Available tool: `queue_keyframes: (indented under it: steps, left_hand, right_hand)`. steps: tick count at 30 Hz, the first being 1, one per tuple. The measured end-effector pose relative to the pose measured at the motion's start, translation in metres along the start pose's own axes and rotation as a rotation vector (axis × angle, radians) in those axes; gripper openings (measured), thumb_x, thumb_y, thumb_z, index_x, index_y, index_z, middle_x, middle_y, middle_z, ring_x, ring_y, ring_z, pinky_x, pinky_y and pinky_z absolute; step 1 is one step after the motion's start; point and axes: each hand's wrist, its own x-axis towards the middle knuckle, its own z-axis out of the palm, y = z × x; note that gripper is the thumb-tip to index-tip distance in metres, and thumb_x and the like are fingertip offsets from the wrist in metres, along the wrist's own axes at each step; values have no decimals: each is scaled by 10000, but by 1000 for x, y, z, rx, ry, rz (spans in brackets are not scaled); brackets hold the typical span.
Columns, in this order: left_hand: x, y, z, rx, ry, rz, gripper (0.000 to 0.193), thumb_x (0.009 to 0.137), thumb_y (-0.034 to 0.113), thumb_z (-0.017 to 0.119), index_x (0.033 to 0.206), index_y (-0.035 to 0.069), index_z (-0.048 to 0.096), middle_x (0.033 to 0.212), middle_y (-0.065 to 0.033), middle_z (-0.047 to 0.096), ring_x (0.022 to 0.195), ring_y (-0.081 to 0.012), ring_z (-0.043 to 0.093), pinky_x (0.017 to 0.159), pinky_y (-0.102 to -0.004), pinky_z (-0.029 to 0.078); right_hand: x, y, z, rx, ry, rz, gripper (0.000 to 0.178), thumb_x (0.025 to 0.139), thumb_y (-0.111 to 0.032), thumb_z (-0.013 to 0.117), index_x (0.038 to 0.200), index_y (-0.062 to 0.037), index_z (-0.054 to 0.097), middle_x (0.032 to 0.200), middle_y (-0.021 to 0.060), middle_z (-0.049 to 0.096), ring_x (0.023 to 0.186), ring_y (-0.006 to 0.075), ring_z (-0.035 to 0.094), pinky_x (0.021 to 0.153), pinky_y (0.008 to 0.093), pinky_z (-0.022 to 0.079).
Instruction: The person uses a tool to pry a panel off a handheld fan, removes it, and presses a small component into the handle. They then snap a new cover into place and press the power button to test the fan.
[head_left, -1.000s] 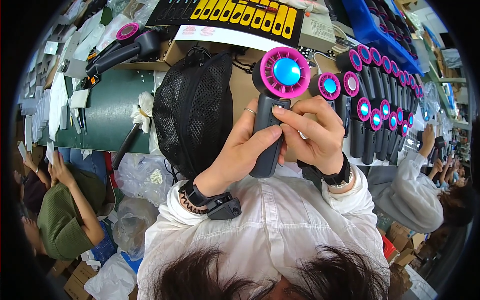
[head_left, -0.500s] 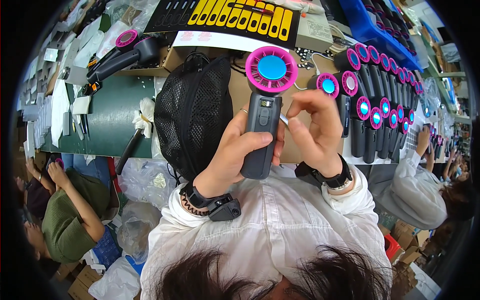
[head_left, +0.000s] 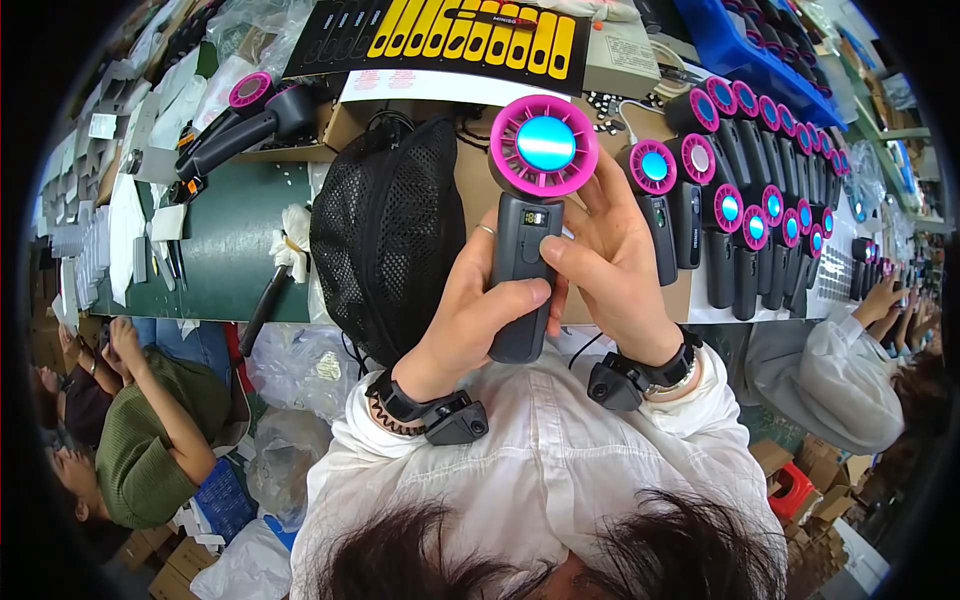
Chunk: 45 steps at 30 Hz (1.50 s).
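A dark grey handheld fan (head_left: 520,245) stands upright in front of my chest. Its round head has a magenta ring and a shiny blue centre, and a small display glows above a button on the handle. My left hand (head_left: 455,325) is closed round the lower handle, thumb across the front. From the other side my right hand (head_left: 620,275) grips the fan too, its thumb on the handle beside the button and its fingers partly hidden behind the head and handle.
Right of my hands stand several similar fans (head_left: 755,230) in rows, with a blue crate (head_left: 770,70) behind. On the left are a black mesh bag (head_left: 385,240), a brush-like tool with a white wrapped end (head_left: 290,245) and another fan (head_left: 235,140). Yellow strips on a black sheet (head_left: 330,45) lie at the back.
My right hand, which was beside the fan with bent fingers, has moved left onto it, and its thumb now lies on the handle. My left hand keeps its hold.
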Motion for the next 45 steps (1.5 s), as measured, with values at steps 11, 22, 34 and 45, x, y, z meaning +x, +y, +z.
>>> queue_keyframes:
  steps: [11, 22, 34, 45]
  left_hand:
    - [0, -3, 0, 49, 14, 13, 574, 739, 44, 510, 1258, 40, 266, 826, -109, 528, 657, -153, 556, 570, -288, 491]
    - [-2, -1, 3, 35, 27, 14, 590, 730, 36, 508, 1264, 33, 256, 859, -108, 517, 674, -150, 552, 578, -285, 490]
    - [-2, 2, 4, 76, 26, 33, 553, 721, 16, 503, 1226, 29, 278, 852, -107, 514, 677, -147, 549, 587, -284, 491]
    - [-4, 4, 6, 73, 39, 28, 549, 717, 15, 504, 1220, 28, 283, 855, -109, 517, 678, -144, 552, 589, -282, 493]
  right_hand:
    - [-2, 2, -4, -28, -16, 9, 738, 718, 4, 556, 1351, 17, 178, 1294, 154, 358, 1168, 236, 412, 919, 316, 407]
    - [0, -3, -1, 13, -14, 27, 747, 689, 35, 551, 1342, 14, 188, 1262, 145, 386, 1163, 234, 413, 912, 317, 428]
    - [1, 0, -5, 48, -35, -8, 753, 682, 16, 586, 1335, 10, 211, 1257, 139, 395, 1161, 233, 418, 948, 338, 389]
    - [1, -3, -2, 31, -27, 35, 752, 688, 2, 603, 1332, 13, 214, 1253, 137, 402, 1164, 228, 416, 964, 342, 367]
